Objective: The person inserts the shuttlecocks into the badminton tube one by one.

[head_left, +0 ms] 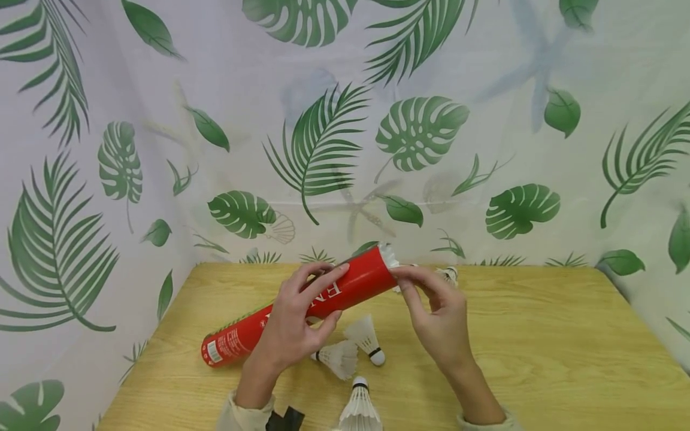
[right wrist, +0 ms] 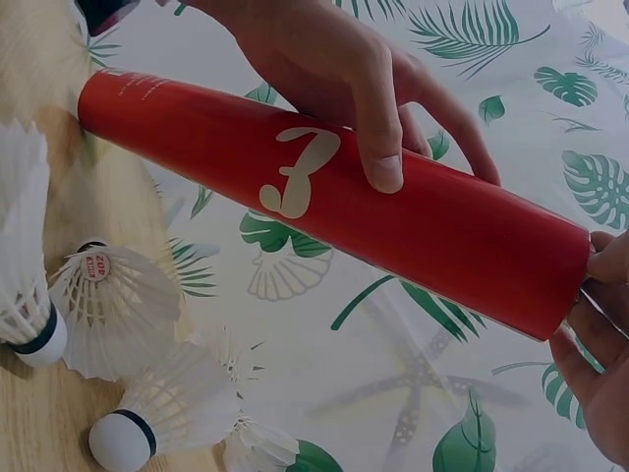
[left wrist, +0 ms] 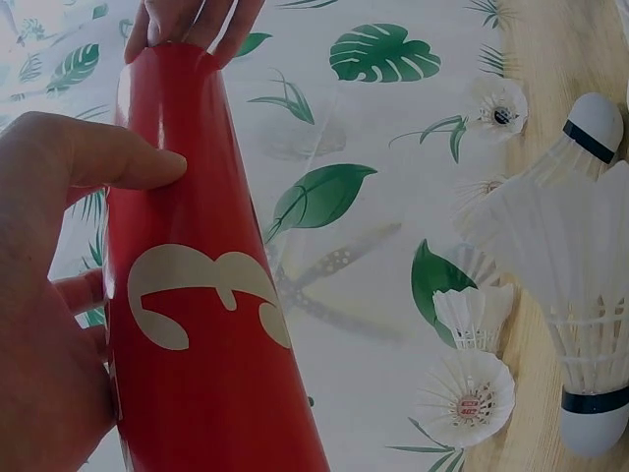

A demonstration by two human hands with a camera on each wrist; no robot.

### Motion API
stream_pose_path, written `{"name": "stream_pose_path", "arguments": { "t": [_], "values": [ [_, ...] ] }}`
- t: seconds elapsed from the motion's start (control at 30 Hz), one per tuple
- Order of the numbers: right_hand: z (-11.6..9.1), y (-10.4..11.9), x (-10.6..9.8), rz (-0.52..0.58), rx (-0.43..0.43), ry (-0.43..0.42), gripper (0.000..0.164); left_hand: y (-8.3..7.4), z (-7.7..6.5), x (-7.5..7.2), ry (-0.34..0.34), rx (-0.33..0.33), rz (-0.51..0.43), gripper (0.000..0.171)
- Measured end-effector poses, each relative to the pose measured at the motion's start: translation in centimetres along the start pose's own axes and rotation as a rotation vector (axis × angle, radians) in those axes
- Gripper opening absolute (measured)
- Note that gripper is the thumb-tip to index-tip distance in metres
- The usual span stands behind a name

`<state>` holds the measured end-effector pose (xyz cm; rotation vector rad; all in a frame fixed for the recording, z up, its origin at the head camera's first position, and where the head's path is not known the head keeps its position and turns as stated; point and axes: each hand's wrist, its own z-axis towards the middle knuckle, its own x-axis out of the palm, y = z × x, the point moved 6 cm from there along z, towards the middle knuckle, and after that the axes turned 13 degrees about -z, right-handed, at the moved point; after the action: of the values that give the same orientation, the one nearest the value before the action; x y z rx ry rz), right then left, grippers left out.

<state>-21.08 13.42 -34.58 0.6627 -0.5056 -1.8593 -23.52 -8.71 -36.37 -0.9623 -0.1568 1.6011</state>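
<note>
A long red shuttlecock tube is held tilted, its lower left end near the table and its mouth raised to the right. My left hand grips the tube around its middle, thumb on the near side. White feather tips of a shuttlecock stick out of the mouth. My right hand pinches at these feathers with thumb and fingers; the rest of that shuttlecock is hidden inside the tube. Below the tube lie loose white shuttlecocks, among them one shuttlecock with a black band and another shuttlecock nearer me.
More shuttlecocks lie behind the right hand, one shuttlecock near the table's back edge. The wooden table meets a white leaf-print curtain at the back and left. A black object sits by the left sleeve.
</note>
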Motion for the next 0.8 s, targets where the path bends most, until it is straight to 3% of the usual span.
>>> {"name": "stream_pose_path", "arguments": {
  "t": [0.53,0.8],
  "values": [
    [-0.1,0.2,1.5,0.036,-0.002,0.098,0.029,0.0,-0.1,-1.1,-0.008,0.019,0.002,0.068],
    [0.0,0.0,1.1,0.115,-0.004,0.017,0.038,0.9,-0.1,-2.0,-0.015,-0.013,-0.04,0.072]
  ]
}}
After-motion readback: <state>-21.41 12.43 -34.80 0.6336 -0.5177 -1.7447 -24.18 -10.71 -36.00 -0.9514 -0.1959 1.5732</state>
